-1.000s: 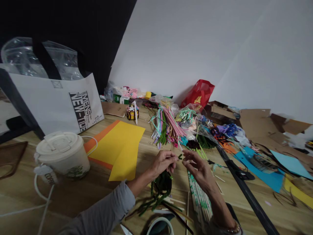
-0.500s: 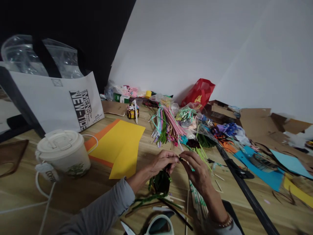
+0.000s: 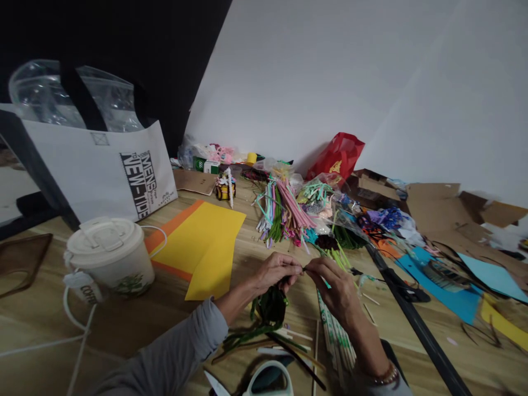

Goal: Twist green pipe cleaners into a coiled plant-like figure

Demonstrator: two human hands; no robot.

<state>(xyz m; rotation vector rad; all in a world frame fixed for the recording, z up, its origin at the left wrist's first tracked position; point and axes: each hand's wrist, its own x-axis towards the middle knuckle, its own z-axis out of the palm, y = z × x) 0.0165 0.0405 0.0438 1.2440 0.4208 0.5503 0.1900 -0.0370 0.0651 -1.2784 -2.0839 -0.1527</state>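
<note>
My left hand (image 3: 277, 272) and my right hand (image 3: 335, 283) meet over the middle of the table, thumbs and fingertips pinched. Between them runs a short, thin dark piece (image 3: 304, 269), too small to name, with one end at each hand's fingertips. Just below my left hand hangs or stands a dark green leafy-looking bunch (image 3: 270, 309); whether that hand also holds it, I cannot tell. Green and brown fuzzy stems (image 3: 251, 335) lie beneath. Under my right forearm is a bundle of white-and-green wrapped sticks (image 3: 335, 335). A pale loop handle (image 3: 270, 365) and a pointed blade (image 3: 215, 383) show at the bottom edge.
Yellow sheets (image 3: 214, 236) and a lidded white cup (image 3: 111, 258) with a cord lie left, before a large white bag (image 3: 91, 170). Coloured pipe cleaners (image 3: 284, 212) are heaped beyond my hands. A black bar (image 3: 416, 324), blue sheets (image 3: 445, 286) and cardboard boxes (image 3: 437, 212) occupy the right.
My right hand's fingertips have drawn slightly right and closed together more, with the thin dark piece now showing between both hands. My left hand stays nearly still; the view has shifted a little.
</note>
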